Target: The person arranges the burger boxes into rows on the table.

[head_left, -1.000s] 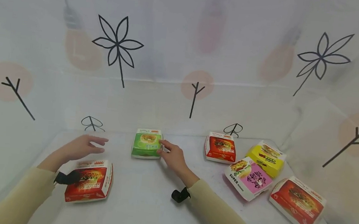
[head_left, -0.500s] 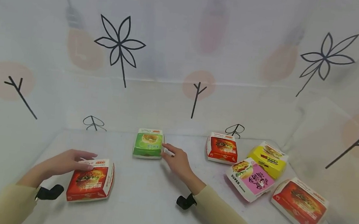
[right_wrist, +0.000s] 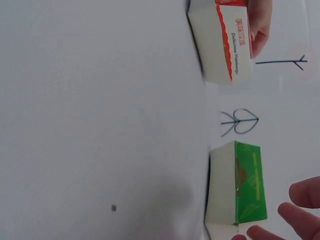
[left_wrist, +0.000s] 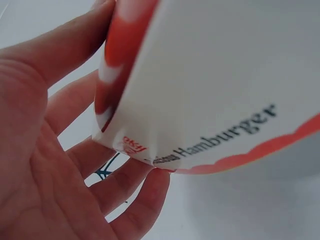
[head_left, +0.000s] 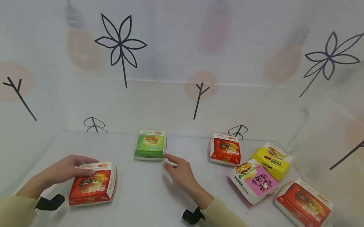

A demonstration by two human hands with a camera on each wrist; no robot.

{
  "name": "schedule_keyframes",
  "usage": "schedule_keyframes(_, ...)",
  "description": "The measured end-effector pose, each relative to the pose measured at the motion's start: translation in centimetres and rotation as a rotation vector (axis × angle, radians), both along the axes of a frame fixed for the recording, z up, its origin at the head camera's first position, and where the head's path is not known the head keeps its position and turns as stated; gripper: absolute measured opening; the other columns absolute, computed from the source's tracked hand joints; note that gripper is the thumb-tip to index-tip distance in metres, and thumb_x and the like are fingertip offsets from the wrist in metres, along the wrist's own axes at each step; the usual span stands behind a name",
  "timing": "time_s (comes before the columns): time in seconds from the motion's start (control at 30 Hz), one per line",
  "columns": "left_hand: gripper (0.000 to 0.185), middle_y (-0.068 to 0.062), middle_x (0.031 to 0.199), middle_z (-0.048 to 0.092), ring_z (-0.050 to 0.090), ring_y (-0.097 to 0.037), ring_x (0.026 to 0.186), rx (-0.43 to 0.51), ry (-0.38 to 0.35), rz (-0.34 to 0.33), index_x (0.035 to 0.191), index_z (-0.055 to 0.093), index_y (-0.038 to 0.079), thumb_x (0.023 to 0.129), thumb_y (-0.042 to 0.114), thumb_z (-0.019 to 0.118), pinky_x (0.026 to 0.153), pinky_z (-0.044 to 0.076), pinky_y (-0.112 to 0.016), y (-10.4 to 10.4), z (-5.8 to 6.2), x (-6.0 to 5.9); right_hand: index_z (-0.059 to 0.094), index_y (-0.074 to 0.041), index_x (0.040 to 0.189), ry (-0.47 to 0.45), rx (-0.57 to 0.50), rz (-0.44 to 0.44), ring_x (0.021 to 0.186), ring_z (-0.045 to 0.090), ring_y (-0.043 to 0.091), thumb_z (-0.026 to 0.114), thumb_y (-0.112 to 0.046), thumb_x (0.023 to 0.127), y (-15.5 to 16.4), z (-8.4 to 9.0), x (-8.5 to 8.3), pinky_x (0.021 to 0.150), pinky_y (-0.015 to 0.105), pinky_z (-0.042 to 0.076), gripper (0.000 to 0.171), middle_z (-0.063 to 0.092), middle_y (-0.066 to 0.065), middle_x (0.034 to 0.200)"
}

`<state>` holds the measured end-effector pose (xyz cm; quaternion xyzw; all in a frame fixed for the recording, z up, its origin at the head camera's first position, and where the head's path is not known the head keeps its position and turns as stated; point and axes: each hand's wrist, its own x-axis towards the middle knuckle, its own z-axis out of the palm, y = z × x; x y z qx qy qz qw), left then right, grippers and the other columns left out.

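Note:
At the left of the head view my left hand [head_left: 62,171] grips a red hamburger box [head_left: 92,189] by its far-left side. In the left wrist view the thumb lies along the red side of the box [left_wrist: 200,100], with the other fingers at its printed white edge. My right hand [head_left: 182,174] is beside the near right corner of a green hamburger box [head_left: 150,145]. Its index fingertip is at that corner; whether it touches is hard to tell. In the right wrist view the fingers [right_wrist: 300,220] are spread and nothing is held.
Toward the right stand a second red box [head_left: 224,150], a yellow box [head_left: 271,162], a pink "Super Burger" box [head_left: 254,180] and another red box [head_left: 304,205]. The pink one sits against the yellow one. A patterned white cloth [head_left: 156,103] hangs behind the white table surface [head_left: 140,208].
My left hand has come down from above onto the red box and now holds it, the box shifting slightly. My right hand has drawn back a little toward me from the green box's side.

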<state>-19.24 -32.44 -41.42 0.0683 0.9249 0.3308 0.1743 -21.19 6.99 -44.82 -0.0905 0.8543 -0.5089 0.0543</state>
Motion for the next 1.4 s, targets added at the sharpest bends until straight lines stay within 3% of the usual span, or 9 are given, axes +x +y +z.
schedule_keyframes(0.5, 0.062, -0.018, 0.130, 0.060, 0.051, -0.039, 0.119, 0.007, 0.049, 0.066, 0.134, 0.063, 0.008, 0.089, 0.051, 0.070, 0.089, 0.050, -0.056, 2.9, -0.8, 0.5, 0.063, -0.019, 0.137, -0.002, -0.024, 0.096, 0.127, 0.056, 0.028, 0.062, -0.024, 0.099, -0.5, 0.0, 2.0, 0.099, 0.047, 0.049, 0.038, 0.060, 0.006, 0.137)
schedule_keyframes(0.9, 0.065, -0.011, 0.123, 0.062, 0.053, -0.030, 0.110, 0.026, 0.056, 0.117, 0.132, 0.063, 0.009, 0.086, 0.054, 0.072, 0.082, 0.054, -0.044, 6.2, -1.1, 1.1, 0.064, -0.015, 0.136, 0.000, -0.034, 0.137, 0.123, 0.059, 0.029, 0.063, -0.022, 0.098, -1.1, -0.4, 2.5, 0.097, 0.048, 0.050, 0.038, 0.061, 0.008, 0.135)
schedule_keyframes(1.13, 0.064, -0.007, 0.120, 0.063, 0.054, -0.026, 0.106, 0.032, 0.066, 0.098, 0.131, 0.064, 0.011, 0.085, 0.055, 0.072, 0.084, 0.053, -0.046, 7.4, -1.3, 0.9, 0.058, -0.014, 0.140, 0.058, -0.013, 0.079, 0.142, 0.038, 0.026, 0.062, -0.017, 0.098, -1.4, -0.3, 1.6, 0.103, 0.045, 0.046, 0.042, 0.041, 0.009, 0.155)
schedule_keyframes(1.4, 0.058, -0.004, 0.117, 0.064, 0.054, -0.025, 0.106, 0.047, 0.072, 0.074, 0.127, 0.067, 0.013, 0.085, 0.052, 0.073, 0.086, 0.052, -0.046, 8.8, -1.5, 0.5, 0.055, -0.014, 0.143, 0.055, -0.029, 0.035, 0.141, 0.040, 0.027, 0.062, -0.018, 0.098, -1.7, -0.5, 0.1, 0.105, 0.044, 0.044, 0.045, 0.038, 0.009, 0.156)
